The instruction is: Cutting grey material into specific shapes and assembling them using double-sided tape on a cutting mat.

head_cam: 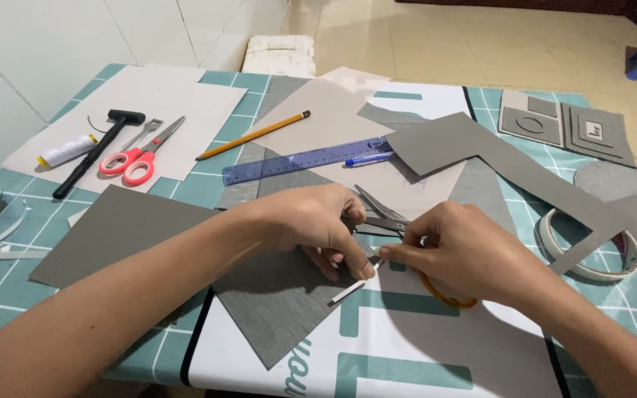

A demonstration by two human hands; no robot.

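My left hand [311,225] pinches a narrow grey strip [354,287] between thumb and fingers, just above a ribbed grey fabric sheet [274,302]. My right hand [473,254] touches the same strip's upper end and holds scissors [383,214]. Their dark blades point up and left between my hands, and an orange handle loop [447,296] shows under the palm. Both hands meet over the middle of the table.
Red-handled scissors [138,158], a black hammer [101,147], a thread spool [64,151] and a pencil [252,136] lie at the back left. A blue ruler [304,161] and blue pen [369,158] sit behind my hands. Grey card pieces [481,151] and a tape roll [591,247] are at the right.
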